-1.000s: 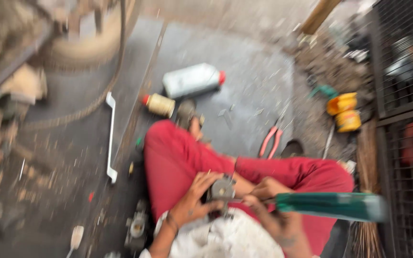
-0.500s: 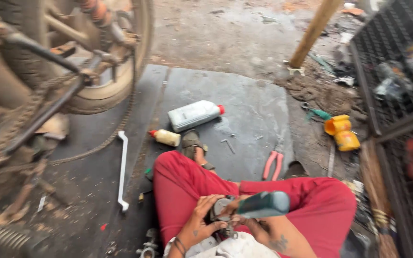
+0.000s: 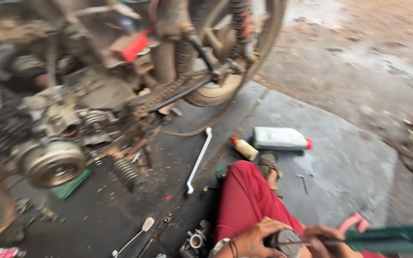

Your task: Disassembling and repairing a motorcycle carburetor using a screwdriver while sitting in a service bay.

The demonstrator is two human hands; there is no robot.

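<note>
Gripping a small round metal part (image 3: 287, 239) over my lap, my left hand (image 3: 256, 238) curls closed around it, while my right hand (image 3: 322, 238) is wrapped shut on a screwdriver with a green handle (image 3: 390, 239), its shaft laid across the part. My red trouser leg (image 3: 247, 198) stretches ahead over the dark floor mat (image 3: 350, 162). Just beside my left knee sits a carburettor (image 3: 194, 241). Farther out lie a long white lever (image 3: 198, 161), a small yellowish bottle (image 3: 244, 148) and a grey oil can (image 3: 279, 138). Beyond stands a stripped motorcycle (image 3: 120, 86).
</note>
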